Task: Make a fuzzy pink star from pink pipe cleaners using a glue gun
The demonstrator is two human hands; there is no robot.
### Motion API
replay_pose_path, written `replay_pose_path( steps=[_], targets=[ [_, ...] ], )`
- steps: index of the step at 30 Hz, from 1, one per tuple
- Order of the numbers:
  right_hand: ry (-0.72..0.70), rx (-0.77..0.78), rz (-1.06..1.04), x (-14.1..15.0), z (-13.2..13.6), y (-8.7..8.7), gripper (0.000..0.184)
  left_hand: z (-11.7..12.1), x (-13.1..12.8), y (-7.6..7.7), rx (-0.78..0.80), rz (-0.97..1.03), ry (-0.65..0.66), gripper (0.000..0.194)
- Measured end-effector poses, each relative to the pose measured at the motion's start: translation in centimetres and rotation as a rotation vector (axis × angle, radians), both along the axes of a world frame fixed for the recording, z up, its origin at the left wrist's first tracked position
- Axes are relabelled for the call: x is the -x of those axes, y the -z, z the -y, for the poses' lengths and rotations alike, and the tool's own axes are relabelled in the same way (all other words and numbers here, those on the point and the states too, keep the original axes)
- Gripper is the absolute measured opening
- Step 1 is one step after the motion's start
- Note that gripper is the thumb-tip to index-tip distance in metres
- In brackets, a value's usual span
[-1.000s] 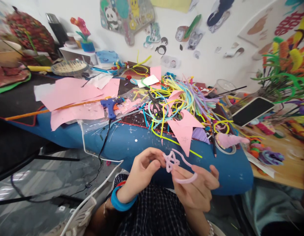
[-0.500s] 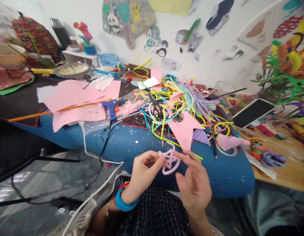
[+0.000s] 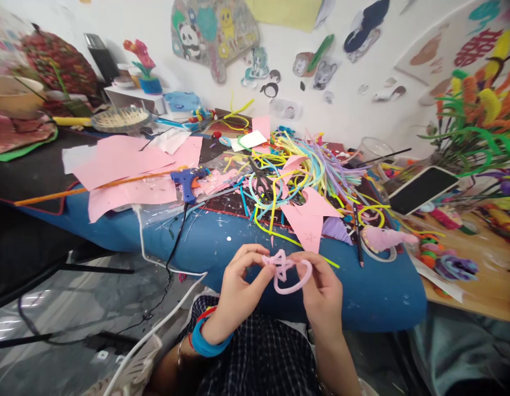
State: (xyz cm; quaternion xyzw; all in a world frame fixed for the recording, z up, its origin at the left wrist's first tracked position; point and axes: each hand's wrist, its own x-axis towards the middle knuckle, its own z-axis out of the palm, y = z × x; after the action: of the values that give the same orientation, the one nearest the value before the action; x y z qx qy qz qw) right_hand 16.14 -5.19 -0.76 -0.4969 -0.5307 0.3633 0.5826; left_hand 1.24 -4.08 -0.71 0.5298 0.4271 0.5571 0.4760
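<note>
A pale pink pipe cleaner (image 3: pixel 282 265), bent into a star-like shape with a curved tail, is held up over my lap at the table's front edge. My left hand (image 3: pixel 244 289) pinches its left side between thumb and fingers. On the right, my right hand (image 3: pixel 322 289) has its thumb and fingertips closed on the tail and the star's right side. Part of the tail is hidden behind the right fingers. Just beyond lies a pink paper piece (image 3: pixel 306 223) with a small star drawn on it.
Black scissors (image 3: pixel 261 181) rest among a heap of coloured pipe cleaners (image 3: pixel 308 159). To the left are a blue glue gun (image 3: pixel 188 184) with a cord and pink paper sheets (image 3: pixel 127 159). A pencil (image 3: pixel 358 236) and a phone (image 3: pixel 423 190) are at the right.
My right hand has closed in from spread fingers to a pinch on the pipe cleaner. The loose upper end has come down, and the tail now loops toward the right fingers.
</note>
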Motion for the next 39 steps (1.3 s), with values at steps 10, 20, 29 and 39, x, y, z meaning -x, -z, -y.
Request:
replay_pose_path(
  steps=[10,20,29,39],
  targets=[
    [0.062,-0.105,-0.567,0.5,-1.5,-0.2,0.008,0.2,0.1,-0.2,0.073,0.111,0.204,0.013],
    [-0.028,0.149,-0.823,1.0,-2.0,-1.4,0.012,0.1,0.2,-0.4,0.08,0.126,0.297,0.012],
    [-0.19,0.434,-0.55,1.2,-1.4,-0.5,0.014,0.2,-0.3,0.1,0.13,0.132,0.198,0.011],
    [-0.064,-0.109,0.287,-0.5,1.3,-0.8,0.041,-0.1,-0.1,-0.5,0.244,0.295,0.158,0.021]
  ],
)
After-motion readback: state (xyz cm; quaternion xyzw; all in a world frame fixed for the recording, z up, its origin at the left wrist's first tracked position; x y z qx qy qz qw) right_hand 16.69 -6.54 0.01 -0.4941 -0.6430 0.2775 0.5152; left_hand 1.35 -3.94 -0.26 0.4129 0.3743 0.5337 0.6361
